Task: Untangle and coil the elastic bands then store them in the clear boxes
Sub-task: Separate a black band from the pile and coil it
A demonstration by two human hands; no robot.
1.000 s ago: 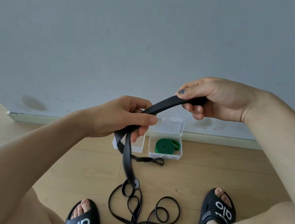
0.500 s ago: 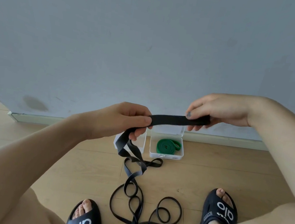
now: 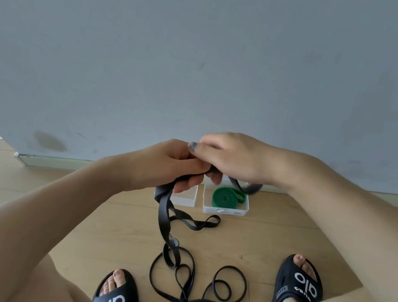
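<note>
Black elastic band (image 3: 164, 219) hangs from both hands, which meet in mid-air just in front of the grey wall (image 3: 205, 62). The left hand (image 3: 165, 164) has its fingers curled round the band where it folds over, and the right hand (image 3: 230, 157) sits against it, its fingers closed on the same strap — a short loop of it sticks out below the right wrist. From the left hand the band drops to the wooden floor (image 3: 57, 207), where it twists once and runs into a loose tangle of thin black loops (image 3: 199, 289) lying between the person's two feet.

Behind the hands, close to the foot of the wall, two clear boxes stand side by side on the floor. The right box (image 3: 225, 210) is open and holds a coiled green band (image 3: 228, 198). The left box (image 3: 186, 197) is partly hidden by the left hand and the hanging strap — what it holds cannot be told.

Each foot wears a black slide sandal with white lettering, the left sandal (image 3: 116, 298) at the bottom edge of the view, the right sandal (image 3: 296, 290) further out on the floor.
</note>
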